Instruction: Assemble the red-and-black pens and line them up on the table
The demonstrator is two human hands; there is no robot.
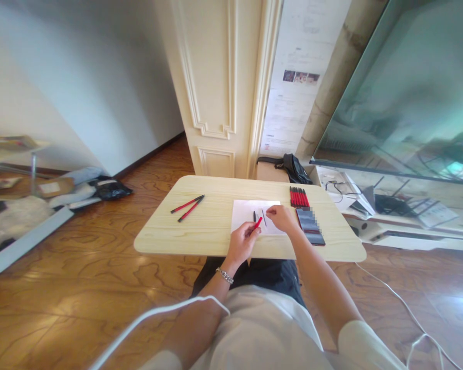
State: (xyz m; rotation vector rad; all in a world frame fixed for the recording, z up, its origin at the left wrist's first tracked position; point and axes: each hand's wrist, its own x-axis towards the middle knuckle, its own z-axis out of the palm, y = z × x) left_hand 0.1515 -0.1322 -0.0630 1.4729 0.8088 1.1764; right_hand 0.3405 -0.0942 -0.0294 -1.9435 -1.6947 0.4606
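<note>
My left hand (242, 239) is closed round a red pen barrel (258, 222) just above a white sheet of paper (244, 213). My right hand (280, 216) rests on the same sheet, its fingers pinched on a thin dark refill (264, 218). A small dark pen piece (254, 216) lies on the paper between the hands. Two red and black pens (188, 204) lie to the left on the light wooden table (200, 234). A row of several red and black pens (299, 197) sits to the right, above a dark flat case (310, 226).
A cream panelled pillar (216, 103) stands behind the table. A black bag (295, 168) lies at its foot. A glass-fronted stand with a router and cables (389, 203) is at the right. Clutter and a black bag (110, 187) lie on the wooden floor at left.
</note>
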